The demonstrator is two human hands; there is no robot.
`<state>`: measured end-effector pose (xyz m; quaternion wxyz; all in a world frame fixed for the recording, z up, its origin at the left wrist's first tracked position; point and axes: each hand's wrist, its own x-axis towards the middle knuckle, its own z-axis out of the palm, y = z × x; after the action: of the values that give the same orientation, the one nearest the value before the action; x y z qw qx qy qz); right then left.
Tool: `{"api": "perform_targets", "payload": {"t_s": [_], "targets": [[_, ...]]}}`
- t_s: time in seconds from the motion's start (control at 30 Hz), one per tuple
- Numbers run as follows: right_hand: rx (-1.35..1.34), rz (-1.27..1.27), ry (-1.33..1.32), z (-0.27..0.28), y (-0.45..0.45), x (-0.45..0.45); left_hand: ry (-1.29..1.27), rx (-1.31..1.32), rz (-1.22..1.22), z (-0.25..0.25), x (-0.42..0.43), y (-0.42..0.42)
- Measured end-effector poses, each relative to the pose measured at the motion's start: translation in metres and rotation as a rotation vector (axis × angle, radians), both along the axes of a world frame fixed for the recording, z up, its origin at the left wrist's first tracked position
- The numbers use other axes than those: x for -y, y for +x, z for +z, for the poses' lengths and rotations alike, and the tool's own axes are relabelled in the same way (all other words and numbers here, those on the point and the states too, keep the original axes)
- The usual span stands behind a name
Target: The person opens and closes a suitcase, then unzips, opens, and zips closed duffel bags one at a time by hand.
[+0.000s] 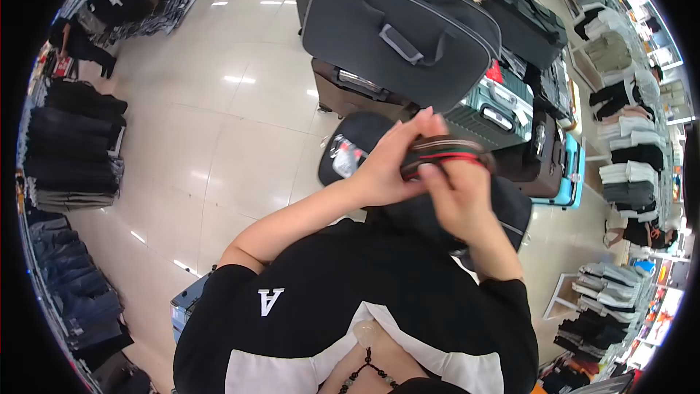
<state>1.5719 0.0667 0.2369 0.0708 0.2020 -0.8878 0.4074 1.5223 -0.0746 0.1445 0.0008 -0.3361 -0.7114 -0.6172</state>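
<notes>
Both of my hands are raised in front of my chest around a dark striped strap-like item (445,152) with red, green and pale lines. My left hand (394,160) grips its left end, with the fingers pointing up. On the right side, my right hand (463,193) is wrapped round the other end, its thumb on the near side. The item is slightly blurred, and its far side is hidden by the fingers. Just beyond and below the hands lies a black bag (357,131) with a clear plastic packet (346,157) on it.
A large grey soft suitcase (397,33) lies ahead, among a green hard case (496,109), a brown case (543,153) and a light blue case (572,171). Clothing racks (73,138) line the left; folded clothes (631,175) line the right. A person (84,47) stands far left.
</notes>
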Motion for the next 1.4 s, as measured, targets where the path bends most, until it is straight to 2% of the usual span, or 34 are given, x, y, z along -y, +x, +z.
{"api": "perform_targets", "payload": {"t_s": [0.03, 0.07, 0.1, 0.17, 0.23, 0.3, 0.33, 0.43, 0.47, 0.5, 0.53, 0.57, 0.63, 0.7, 0.8, 0.83, 0.9, 0.93, 0.97, 1.03, 1.07, 1.1, 1.17, 1.2, 1.23, 1.33, 1.4], "targets": [[-0.005, 0.026, -0.026, -0.009, -0.006, 0.018, 0.111, 0.240, 0.032, -0.006, 0.005, 0.000], [-0.034, 0.037, -0.018, -0.018, -0.011, 0.028, 0.134, 0.231, 0.103, -0.010, 0.018, -0.003], [-0.062, 0.047, -0.013, -0.024, -0.016, 0.037, 0.106, 0.459, 0.011, -0.014, 0.038, -0.009], [0.212, 0.159, -0.154, -0.032, -0.020, 0.050, 0.150, 0.361, 0.146, -0.010, 0.072, -0.012], [0.529, 0.247, -0.314, -0.048, -0.026, 0.059, 0.175, 0.533, 0.150, -0.006, 0.114, -0.015], [0.706, 0.402, -0.601, -0.069, -0.042, 0.068, 0.223, 0.510, 0.196, -0.006, 0.148, -0.021], [0.844, 0.440, -0.533, -0.072, -0.056, 0.069, 0.188, 0.518, 0.228, -0.006, 0.163, -0.024], [0.866, 0.468, -0.336, -0.102, -0.102, 0.081, 0.142, 0.471, 0.356, 0.004, 0.201, -0.048], [0.808, 0.402, -0.305, -0.103, -0.119, 0.096, 0.102, 0.389, 0.400, 0.007, 0.215, -0.061], [0.611, 0.423, -0.233, -0.109, -0.138, 0.113, 0.064, 0.305, 0.442, 0.010, 0.230, -0.075], [0.413, 0.439, -0.160, -0.121, -0.158, 0.132, 0.071, 0.390, 0.440, 0.014, 0.246, -0.090], [0.212, 0.450, -0.089, -0.134, -0.179, 0.154, 0.062, 0.361, 0.442, 0.012, 0.263, -0.108], [0.233, 0.521, -0.172, -0.155, -0.228, 0.211, 0.036, 0.367, 0.460, 0.015, 0.295, -0.146], [0.132, 0.532, -0.245, -0.176, -0.281, 0.274, 0.032, 0.395, 0.521, 0.015, 0.330, -0.183], [0.079, 0.515, -0.310, -0.190, -0.367, 0.363, 0.119, 0.449, 0.468, 0.020, 0.387, -0.236], [0.074, 0.507, -0.280, -0.189, -0.392, 0.384, 0.113, 0.444, 0.516, 0.022, 0.401, -0.255], [0.031, 0.631, -0.404, -0.184, -0.447, 0.422, 0.116, 0.439, 0.619, 0.030, 0.421, -0.291], [0.152, 0.636, -0.340, -0.174, -0.470, 0.431, 0.140, 0.401, 0.615, 0.026, 0.439, -0.313], [0.388, 0.623, -0.434, -0.186, -0.498, 0.443, 0.162, 0.422, 0.623, 0.028, 0.452, -0.336], [0.443, 0.441, -0.581, -0.194, -0.556, 0.453, 0.145, 0.462, 0.685, 0.036, 0.470, -0.389], [0.584, 0.339, -0.600, -0.173, -0.584, 0.447, 0.130, 0.593, 0.670, 0.040, 0.479, -0.415], [0.722, 0.230, -0.620, -0.141, -0.608, 0.436, 0.059, 0.614, 0.650, 0.044, 0.481, -0.440], [0.738, 0.101, -0.664, -0.123, -0.654, 0.431, -0.091, 0.658, 0.595, 0.055, 0.477, -0.492], [0.756, 0.103, -0.652, -0.121, -0.674, 0.429, -0.229, 0.707, 0.497, 0.063, 0.477, -0.518], [0.771, 0.106, -0.641, -0.116, -0.694, 0.429, -0.360, 0.629, 0.371, 0.060, 0.480, -0.544], [0.737, 0.188, -0.452, -0.111, -0.755, 0.429, -0.415, 0.710, -0.060, 0.042, 0.507, -0.634], [0.453, 0.255, -0.341, -0.124, -0.802, 0.426, -0.340, 0.719, -0.209, 0.036, 0.520, -0.703]]}}
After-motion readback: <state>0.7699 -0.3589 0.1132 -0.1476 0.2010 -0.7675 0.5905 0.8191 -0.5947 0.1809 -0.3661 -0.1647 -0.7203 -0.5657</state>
